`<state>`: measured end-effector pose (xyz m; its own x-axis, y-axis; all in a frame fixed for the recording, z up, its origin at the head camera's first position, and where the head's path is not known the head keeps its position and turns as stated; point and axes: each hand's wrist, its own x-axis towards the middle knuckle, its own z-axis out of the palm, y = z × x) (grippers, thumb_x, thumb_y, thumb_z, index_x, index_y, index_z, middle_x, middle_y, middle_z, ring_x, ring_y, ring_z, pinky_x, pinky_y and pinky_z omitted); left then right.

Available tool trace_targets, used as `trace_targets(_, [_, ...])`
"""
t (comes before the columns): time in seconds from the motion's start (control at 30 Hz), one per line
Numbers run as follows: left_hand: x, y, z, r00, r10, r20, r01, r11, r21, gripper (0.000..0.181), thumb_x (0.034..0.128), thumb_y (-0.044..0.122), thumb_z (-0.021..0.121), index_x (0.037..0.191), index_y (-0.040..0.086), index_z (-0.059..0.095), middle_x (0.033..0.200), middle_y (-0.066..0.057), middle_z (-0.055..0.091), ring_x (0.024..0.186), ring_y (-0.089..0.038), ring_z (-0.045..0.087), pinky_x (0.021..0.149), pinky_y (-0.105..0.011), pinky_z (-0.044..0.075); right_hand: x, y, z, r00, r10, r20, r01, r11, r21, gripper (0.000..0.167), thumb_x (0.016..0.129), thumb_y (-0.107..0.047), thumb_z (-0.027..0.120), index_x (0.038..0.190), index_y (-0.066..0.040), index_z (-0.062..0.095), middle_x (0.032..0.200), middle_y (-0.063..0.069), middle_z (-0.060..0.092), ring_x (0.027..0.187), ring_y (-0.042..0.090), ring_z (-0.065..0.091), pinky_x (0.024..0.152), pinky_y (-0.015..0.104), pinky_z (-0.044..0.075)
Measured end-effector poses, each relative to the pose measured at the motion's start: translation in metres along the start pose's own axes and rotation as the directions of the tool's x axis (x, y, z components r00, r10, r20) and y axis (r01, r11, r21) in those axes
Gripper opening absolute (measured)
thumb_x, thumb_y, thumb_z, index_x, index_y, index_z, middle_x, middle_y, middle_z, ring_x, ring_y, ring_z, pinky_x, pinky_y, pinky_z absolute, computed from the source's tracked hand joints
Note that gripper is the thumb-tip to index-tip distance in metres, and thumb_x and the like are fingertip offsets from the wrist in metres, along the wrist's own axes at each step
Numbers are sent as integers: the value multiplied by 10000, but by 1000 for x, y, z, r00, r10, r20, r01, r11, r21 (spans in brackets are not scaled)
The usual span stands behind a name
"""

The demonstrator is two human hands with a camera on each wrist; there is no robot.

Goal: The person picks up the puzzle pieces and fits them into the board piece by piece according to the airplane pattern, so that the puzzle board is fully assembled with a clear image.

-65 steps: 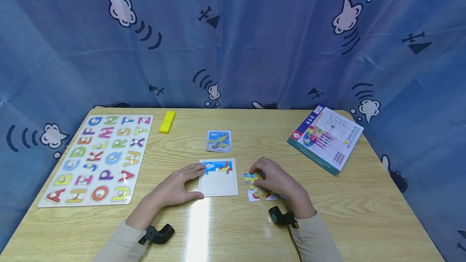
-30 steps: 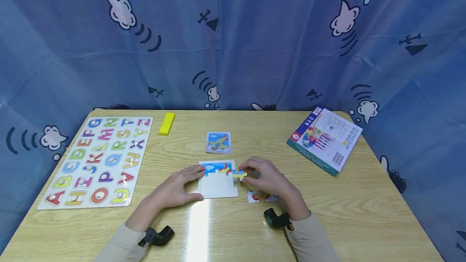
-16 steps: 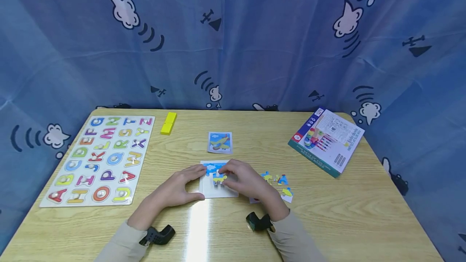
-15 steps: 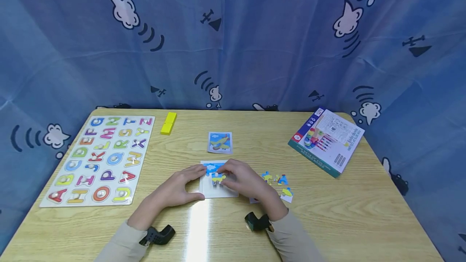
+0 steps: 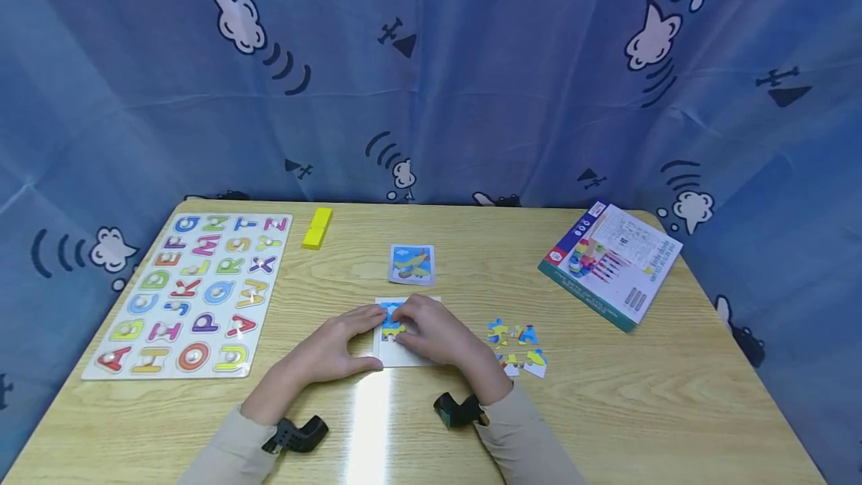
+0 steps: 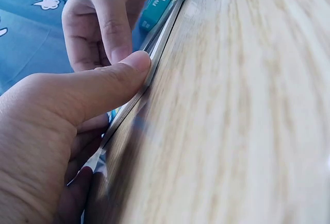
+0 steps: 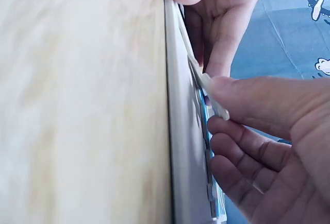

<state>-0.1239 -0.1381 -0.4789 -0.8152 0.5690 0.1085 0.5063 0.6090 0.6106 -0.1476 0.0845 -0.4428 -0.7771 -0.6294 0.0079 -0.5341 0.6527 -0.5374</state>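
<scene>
Your right hand (image 5: 434, 329): grasping; thumb and forefinger pinch one yellow-and-blue jigsaw piece (image 5: 390, 333). The piece is tilted over the left part of the puzzle tray; you cannot tell from these views whether it is seated.

Your left hand (image 5: 337, 346): not clenched, fingers and thumb extended, set against the left side of the tray, thumb at the near left corner, fingertips farther along.

Puzzle tray (image 5: 397, 356): white, flat on the surface (image 5: 640, 395), between your hands; blue sky pieces (image 5: 390, 313) line its far side, partly hidden by your right hand; the near part is bare white.

Loose jigsaw pieces (image 5: 536, 358): a small cluster to the right of the tray, yellow, blue and white.

Picture card (image 5: 411, 265): a yellow aeroplane on blue, just beyond the tray.

Yellow blocks (image 5: 317, 228): two, end to end, far left of the card.

Alphabet board (image 5: 260, 314): white, coloured letters, at the left.

Box (image 5: 613, 264): green side lettered "FIVE SETS OF", at the far right.

Curtain (image 5: 444, 96): blue, with aeroplane and cloud prints, behind the surface.
</scene>
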Motion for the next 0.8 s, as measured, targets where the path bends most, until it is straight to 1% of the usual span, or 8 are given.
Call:
trace_targets(0.2, [0, 1, 0, 1000, -4, 0, 4, 1000, 8, 742, 792, 480, 723, 1395, 116, 491, 1455, -52, 454, 1366, -235, 396, 1099, -438, 377, 1, 0, 4, 1000, -3, -5, 3, 1000, -18, 233, 866, -193, 694, 1071, -82, 680, 1033, 23, 622, 969, 145, 565, 895, 323, 498])
trace_targets(0.33, [1, 1, 0, 1000, -7, 8, 7, 1000, 7, 742, 794, 475, 723, 1399, 118, 485, 1460, -49, 448, 1369, -236, 391, 1098, -441, 377, 2, 0, 5, 1000, 0, -10, 0, 1000, -16, 241, 868, -187, 690, 1082, -79, 679, 1041, 23, 619, 972, 141, 559, 900, 320, 498])
trace_targets(0.5, [1, 2, -1, 1000, -10, 17, 10, 1000, 4, 739, 799, 475, 719, 1403, 122, 480, 1466, -45, 440, 1372, -237, 385, 1095, -445, 380, 2, 0, 6, 1000, -7, -19, 6, 999, -45, 240, 871, -189, 687, 1086, -85, 679, 1047, 18, 616, 969, 135, 555, 896, 314, 500])
trace_targets(0.8, [1, 2, -1, 1000, -17, 26, 17, 1000, 5, 738, 801, 491, 709, 1406, 136, 479, 1473, -33, 432, 1380, -236, 373, 1098, -451, 375, 2, 1, 7, 999, -26, -31, 24, 997, -67, 232, 873, -164, 681, 1090, -80, 682, 1092, 34, 608, 1067, 171, 560, 949, 323, 491])
